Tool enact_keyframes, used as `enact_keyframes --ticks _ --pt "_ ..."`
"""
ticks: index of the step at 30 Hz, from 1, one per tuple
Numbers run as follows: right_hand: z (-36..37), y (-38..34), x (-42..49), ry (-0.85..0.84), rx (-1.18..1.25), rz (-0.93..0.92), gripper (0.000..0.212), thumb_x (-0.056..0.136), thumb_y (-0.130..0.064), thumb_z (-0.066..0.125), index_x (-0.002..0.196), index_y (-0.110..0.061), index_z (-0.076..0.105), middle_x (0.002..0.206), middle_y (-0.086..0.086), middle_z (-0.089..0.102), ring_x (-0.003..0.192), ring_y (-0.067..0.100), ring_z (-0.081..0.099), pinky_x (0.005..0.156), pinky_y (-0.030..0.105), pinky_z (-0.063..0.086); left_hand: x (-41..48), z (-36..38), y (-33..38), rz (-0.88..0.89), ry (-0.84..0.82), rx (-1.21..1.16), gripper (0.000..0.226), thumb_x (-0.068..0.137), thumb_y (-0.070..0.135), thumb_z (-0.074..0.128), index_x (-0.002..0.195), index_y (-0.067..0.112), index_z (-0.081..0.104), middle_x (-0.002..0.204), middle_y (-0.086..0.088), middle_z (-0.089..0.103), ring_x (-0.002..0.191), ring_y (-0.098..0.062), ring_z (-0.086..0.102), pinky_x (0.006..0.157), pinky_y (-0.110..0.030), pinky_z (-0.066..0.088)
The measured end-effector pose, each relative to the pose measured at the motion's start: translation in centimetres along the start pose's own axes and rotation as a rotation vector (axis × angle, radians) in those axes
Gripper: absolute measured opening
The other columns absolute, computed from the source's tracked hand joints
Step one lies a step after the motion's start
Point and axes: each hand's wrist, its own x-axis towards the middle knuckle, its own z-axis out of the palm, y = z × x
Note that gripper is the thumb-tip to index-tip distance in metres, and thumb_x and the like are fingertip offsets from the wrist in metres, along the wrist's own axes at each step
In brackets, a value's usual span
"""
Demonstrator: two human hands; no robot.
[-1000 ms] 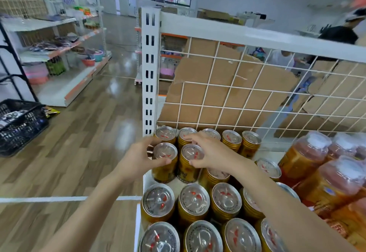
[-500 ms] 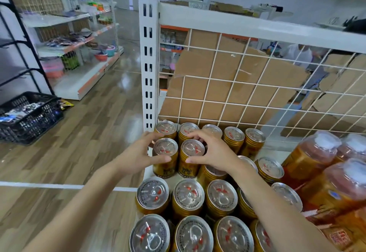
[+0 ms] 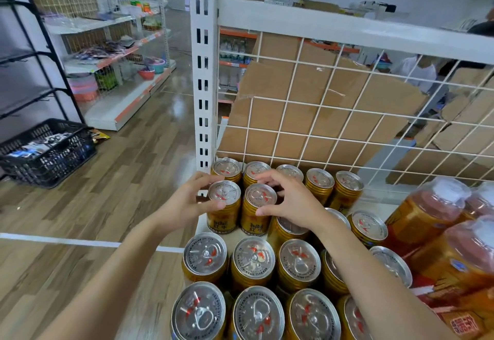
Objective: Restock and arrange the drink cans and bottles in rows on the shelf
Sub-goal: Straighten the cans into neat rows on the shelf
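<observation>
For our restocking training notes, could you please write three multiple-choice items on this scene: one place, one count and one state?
1. Where does the black plastic basket stand?
A) on the wooden floor left of the white metal shelf
B) on a chair
C) on a trolley

2. How many gold metal cans with silver tops form the back row along the white wire grid?
A) three
B) five
C) eight

3. What is the left hand doing?
A) lying flat on the floor
B) holding a bottle
C) gripping a gold can

Answers: 1 A, it sits on the floor planks; 2 B, five tops line the grid; 3 C, its fingers curl round a second-row can.
</observation>
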Motion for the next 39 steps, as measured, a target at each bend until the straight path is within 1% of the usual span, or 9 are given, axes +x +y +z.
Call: enact_keyframes --ticks 4,8,11,15,19,25,30,36,39 --pt "0.0 0.0 -0.1 0.001 -0.016 -0.007 0.063 0.068 -0.032 0.081 0.12 -0.044 0.047 0.115 -0.021 0.052 0.107 -0.007 0.047 0.085 0.013 0.036 0.1 -0.1 0.1 -0.019 -0.028 -0.012 0.053 0.082 0.008 0.068 0.131 0.009 0.049 0.121 -0.009 0.047 0.112 -0.015 0.052 0.088 -0.012 0.045" --pt "0.1 0.0 -0.2 0.01 -0.032 -0.024 0.061 0.07 -0.031 0.08 0.12 -0.042 0.048 0.114 -0.019 0.047 0.106 -0.005 0.046 0.087 0.016 0.039 0.0 0.0 0.3 -0.02 -0.027 0.007 0.053 0.082 0.01 0.068 0.131 0.008 0.049 0.121 -0.008 0.047 0.113 -0.018 0.053 0.097 -0.029 0.046" --pt "0.1 0.1 -0.2 0.0 -0.045 -0.03 0.059 0.071 -0.031 0.079 0.12 -0.042 0.048 0.114 -0.016 0.051 0.108 0.0 0.048 0.092 0.023 0.042 0.0 -0.1 0.3 -0.007 -0.036 0.025 0.053 0.083 0.009 0.066 0.133 0.008 0.047 0.123 -0.007 0.046 0.115 -0.017 0.052 0.095 -0.022 0.045" --pt "0.1 0.2 -0.1 -0.008 -0.037 -0.039 0.058 0.071 -0.03 0.079 0.117 -0.045 0.047 0.114 -0.018 0.051 0.109 -0.002 0.047 0.093 0.023 0.041 0.0 -0.3 0.2 0.0 -0.062 0.031 0.052 0.084 0.008 0.065 0.133 0.009 0.047 0.125 -0.008 0.045 0.116 -0.016 0.05 0.096 -0.022 0.044" --pt "0.2 0.3 -0.1 0.008 -0.029 -0.047 0.056 0.071 -0.031 0.079 0.117 -0.042 0.049 0.115 -0.016 0.053 0.109 -0.004 0.047 0.093 0.023 0.042 -0.1 -0.1 0.0 0.03 -0.012 0.061 0.052 0.083 0.01 0.067 0.132 0.01 0.049 0.12 -0.005 0.047 0.111 -0.015 0.052 0.088 -0.012 0.043" --pt "0.3 0.2 0.0 0.019 -0.07 -0.036 0.056 0.071 -0.033 0.078 0.116 -0.044 0.048 0.119 -0.017 0.052 0.109 -0.006 0.046 0.091 0.022 0.043 0.0 0.0 -0.6 0.044 0.019 0.096 0.051 0.083 0.018 0.068 0.131 0.013 0.05 0.118 0.002 0.047 0.109 -0.012 0.053 0.093 -0.023 0.046" --pt "0.4 0.0 -0.2 0.028 -0.11 -0.026 0.053 0.072 -0.035 0.077 0.116 -0.04 0.049 0.118 -0.017 0.049 0.109 -0.002 0.046 0.092 0.024 0.044 -0.1 0.3 -0.9 0.078 0.049 0.146 0.052 0.083 0.023 0.067 0.132 0.016 0.049 0.119 0.002 0.047 0.108 -0.01 0.053 0.084 -0.009 0.044" --pt "0.3 -0.3 -0.3 0.019 -0.179 -0.043 0.049 0.073 -0.035 0.076 0.116 -0.033 0.052 0.112 -0.02 0.044 0.11 0.002 0.045 0.094 0.026 0.042 -0.2 -0.1 -0.6 0.095 0.05 0.286 0.055 0.083 0.032 0.067 0.133 0.017 0.049 0.122 0.004 0.049 0.107 -0.01 0.052 0.092 -0.023 0.044" --pt "0.2 -0.5 -0.3 0.006 -0.187 -0.045 0.051 0.074 -0.036 0.076 0.118 -0.031 0.051 0.111 -0.02 0.043 0.109 0.002 0.045 0.095 0.028 0.043 -0.4 0.0 -0.1 0.076 0.06 0.359 0.056 0.084 0.035 0.066 0.134 0.018 0.048 0.126 0.004 0.05 0.108 -0.011 0.052 0.091 -0.022 0.042"
